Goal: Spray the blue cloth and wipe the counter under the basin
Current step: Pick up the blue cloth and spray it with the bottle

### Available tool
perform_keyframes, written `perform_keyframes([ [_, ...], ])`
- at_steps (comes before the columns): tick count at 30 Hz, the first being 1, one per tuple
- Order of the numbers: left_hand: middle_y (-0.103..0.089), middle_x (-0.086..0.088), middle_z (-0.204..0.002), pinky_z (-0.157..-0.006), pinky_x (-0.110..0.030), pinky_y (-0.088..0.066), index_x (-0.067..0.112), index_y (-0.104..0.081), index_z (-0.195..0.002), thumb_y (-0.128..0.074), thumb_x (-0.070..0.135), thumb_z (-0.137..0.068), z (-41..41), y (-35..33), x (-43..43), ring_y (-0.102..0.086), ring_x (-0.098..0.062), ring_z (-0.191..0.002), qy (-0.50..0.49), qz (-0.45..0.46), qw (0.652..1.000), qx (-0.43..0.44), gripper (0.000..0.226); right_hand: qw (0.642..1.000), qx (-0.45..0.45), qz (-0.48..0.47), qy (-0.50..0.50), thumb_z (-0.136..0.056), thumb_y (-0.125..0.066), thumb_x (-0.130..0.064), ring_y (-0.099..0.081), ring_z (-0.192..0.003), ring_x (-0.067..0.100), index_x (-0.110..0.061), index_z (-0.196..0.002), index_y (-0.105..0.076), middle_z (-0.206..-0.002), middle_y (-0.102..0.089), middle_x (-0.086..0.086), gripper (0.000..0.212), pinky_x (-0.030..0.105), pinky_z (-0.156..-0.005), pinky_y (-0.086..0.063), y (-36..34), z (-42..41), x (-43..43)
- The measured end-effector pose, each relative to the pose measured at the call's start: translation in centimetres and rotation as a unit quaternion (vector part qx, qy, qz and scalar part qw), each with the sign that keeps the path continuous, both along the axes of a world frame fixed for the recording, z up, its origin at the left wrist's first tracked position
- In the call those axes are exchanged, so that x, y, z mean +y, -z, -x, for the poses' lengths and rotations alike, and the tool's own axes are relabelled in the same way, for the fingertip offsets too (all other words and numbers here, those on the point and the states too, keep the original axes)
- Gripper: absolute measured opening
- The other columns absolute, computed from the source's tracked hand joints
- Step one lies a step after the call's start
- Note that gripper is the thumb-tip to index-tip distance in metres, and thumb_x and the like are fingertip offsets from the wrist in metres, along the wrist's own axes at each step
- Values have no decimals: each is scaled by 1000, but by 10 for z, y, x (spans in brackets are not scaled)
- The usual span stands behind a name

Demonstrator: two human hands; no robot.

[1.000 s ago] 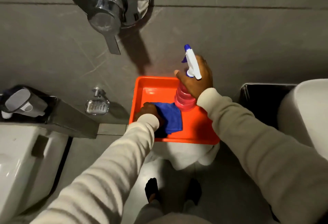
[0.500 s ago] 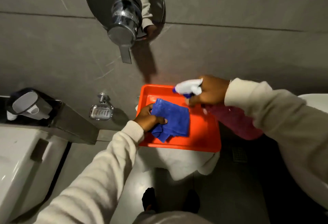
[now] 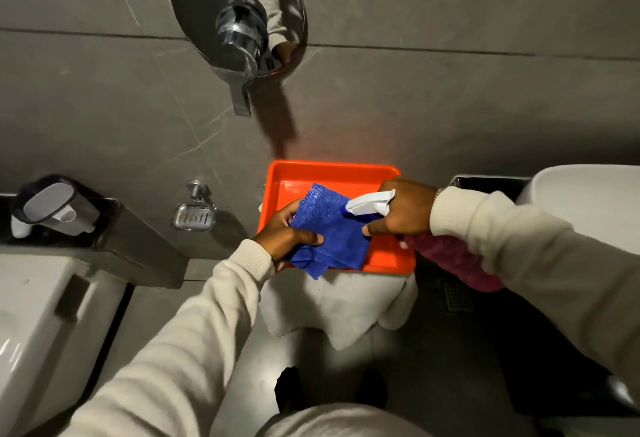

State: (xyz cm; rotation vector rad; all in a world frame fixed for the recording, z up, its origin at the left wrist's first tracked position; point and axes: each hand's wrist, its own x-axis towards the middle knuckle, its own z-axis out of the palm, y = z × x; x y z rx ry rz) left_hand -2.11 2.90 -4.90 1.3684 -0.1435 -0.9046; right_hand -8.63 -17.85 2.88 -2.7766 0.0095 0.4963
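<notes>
Above the shallow orange plastic tray (image 3: 388, 263), I see my left hand (image 3: 284, 237) has lifted the folded blue microfibre cloth (image 3: 329, 228), clamped; my right hand (image 3: 403, 209) grips the pink spray bottle (image 3: 453, 263), white nozzle nearer the cloth; tray otherwise bare.

Orange tray (image 3: 332, 175) sits against far wall, both hands above it: left hand (image 3: 287, 232) gripping blue cloth (image 3: 329, 228), right hand (image 3: 401, 209) around spray bottle (image 3: 450, 260), so tray middle blocked. Far strip of tray free. Left of tray, soap dish (image 3: 194, 216) juts from wall. Right, white basin (image 3: 585, 204) closes side. Floor near tray edge open.
</notes>
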Motion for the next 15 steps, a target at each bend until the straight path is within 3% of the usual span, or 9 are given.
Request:
perform_keyframes([
  [2,-67,-14,-101,-79,-45,-57,17,-63,-106,-64,-11,-55,1,-1,0,-66,-31,-89,2,13,1000,6,59,1000,-9,-18,1,-77,-76,-40,-43,-62,18,-45,-96,-72,-60,-39,-5,20,25,-66,-34,-2,2,-1],
  [3,-68,-12,-98,-78,-44,-58,19,-64,-103,-64,-12,-55,1,-1,0,-68,-29,-88,0,17,1000,9,57,1000,-11,-21,-13,-77,-75,-41,-42,-63,16,-46,-105,-69,-61,-38,-7,29,21,-66,-33,-3,3,-1],
  [5,-71,-9,-94,-77,-42,-59,20,-66,-99,-64,-13,-55,-3,-2,-4,-69,-27,-86,-2,29,1000,11,55,999,-14,-7,-27,-79,-74,-41,-39,-61,11,-34,-125,-61,-60,-35,-12,49,13,-59,-29,-8,2,-4],
  [7,-74,-6,-91,-75,-41,-60,20,-67,-98,-64,-14,-55,2,-11,9,-71,-26,-85,-19,51,998,10,55,999,-37,20,-26,-77,-74,-44,-44,-63,17,-23,-121,-64,-59,-35,-9,49,20,-62,-31,-17,5,4],
  [10,-72,-8,-93,-75,-40,-60,19,-66,-99,-63,-14,-55,1,-13,11,-69,-27,-86,-29,58,998,11,54,999,-49,12,9,-74,-76,-45,-51,-71,23,-9,-104,-68,-62,-45,-3,48,29,-65,-39,-17,1,0],
  [13,-66,-14,-98,-80,-43,-56,16,-64,-101,-62,-13,-55,5,-11,14,-64,-32,-90,-45,56,997,18,54,996,-89,-9,-14,-80,-75,-30,-56,-75,22,-18,-125,-63,-83,-68,5,48,22,-71,-43,-14,7,-2],
  [15,-64,-14,-93,-76,-39,-56,15,-64,-95,-60,-11,-54,9,-9,16,-63,-31,-84,-62,46,997,21,49,983,-172,-60,35,-80,-74,-17,-60,-72,19,-9,-113,-69,-92,-75,8,34,14,-70,-45,-12,8,-8],
])
